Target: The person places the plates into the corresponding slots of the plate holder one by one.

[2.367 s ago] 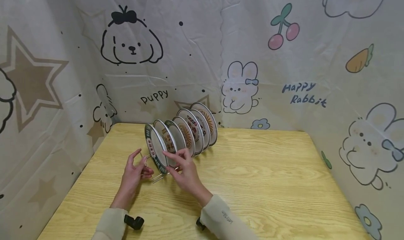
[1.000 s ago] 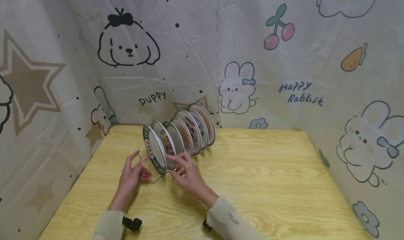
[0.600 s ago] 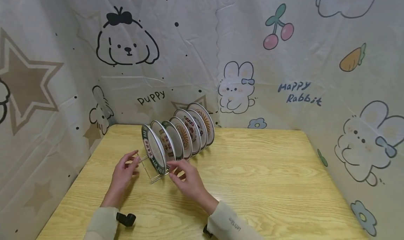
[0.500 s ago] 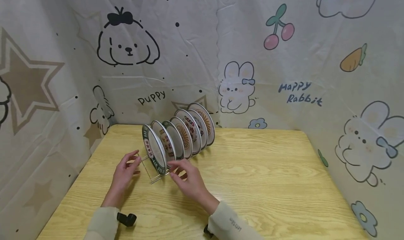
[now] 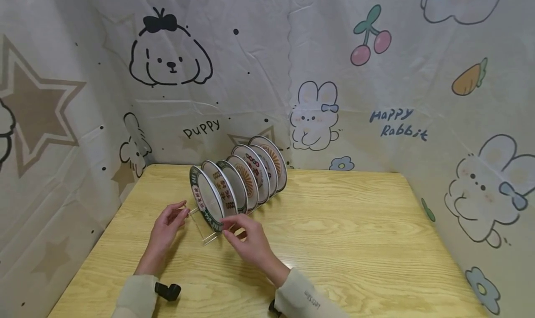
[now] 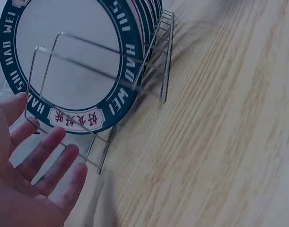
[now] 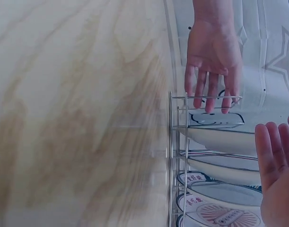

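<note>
Several round plates (image 5: 209, 195) stand on edge in a row in a wire dish rack (image 5: 209, 238). The nearest plate (image 6: 68, 52) has a dark green rim with white lettering and faces the left wrist camera. My left hand (image 5: 166, 225) is at the rack's near left end, thumb and index fingertips right at the end wire (image 6: 30, 71), its other fingers spread and nearly straight. Beside the front plate's lower right rim is my right hand (image 5: 248, 236), with extended fingers (image 7: 269, 146) and its thumb mostly cut off at the right edge of that wrist view.
The rack stands on a light wood-grain table (image 5: 347, 225). A printed cloth (image 5: 259, 53) with cartoon animals hangs around the back and sides. Black wrist cameras (image 5: 168, 291) sit at both cuffs.
Since the earliest frame, my left hand has opened its fingers and drawn slightly left. My right hand has lowered along the front plate. The rack's near end has just shifted slightly right.
</note>
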`<move>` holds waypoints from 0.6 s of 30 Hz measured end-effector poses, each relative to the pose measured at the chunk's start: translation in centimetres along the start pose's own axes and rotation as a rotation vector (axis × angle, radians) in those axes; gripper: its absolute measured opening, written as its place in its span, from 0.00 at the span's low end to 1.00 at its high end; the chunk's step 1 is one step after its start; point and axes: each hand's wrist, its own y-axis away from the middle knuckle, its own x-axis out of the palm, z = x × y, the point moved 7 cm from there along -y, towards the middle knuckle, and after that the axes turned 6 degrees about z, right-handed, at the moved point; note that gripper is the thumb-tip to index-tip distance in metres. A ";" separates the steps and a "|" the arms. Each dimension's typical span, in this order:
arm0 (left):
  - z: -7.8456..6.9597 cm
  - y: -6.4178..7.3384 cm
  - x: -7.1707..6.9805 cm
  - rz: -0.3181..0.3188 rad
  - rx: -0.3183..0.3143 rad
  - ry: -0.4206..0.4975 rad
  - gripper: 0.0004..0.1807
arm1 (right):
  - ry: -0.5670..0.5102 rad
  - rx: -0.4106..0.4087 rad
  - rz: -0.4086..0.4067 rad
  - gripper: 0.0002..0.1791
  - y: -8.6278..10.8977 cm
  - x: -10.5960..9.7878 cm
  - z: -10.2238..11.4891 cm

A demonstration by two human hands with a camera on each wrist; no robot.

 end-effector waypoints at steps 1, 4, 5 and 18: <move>0.0 0.1 0.0 -0.005 0.001 0.007 0.30 | -0.002 0.005 0.003 0.12 0.0 0.1 0.0; -0.2 0.2 0.1 -0.019 0.025 0.015 0.28 | -0.003 0.011 0.009 0.12 0.3 0.2 -0.1; -0.3 0.3 0.1 -0.029 0.037 0.016 0.26 | -0.002 0.007 0.007 0.11 0.4 0.2 -0.1; -0.6 0.9 1.0 -0.022 0.060 -0.070 0.20 | 0.063 -0.045 0.022 0.12 2.2 0.8 0.0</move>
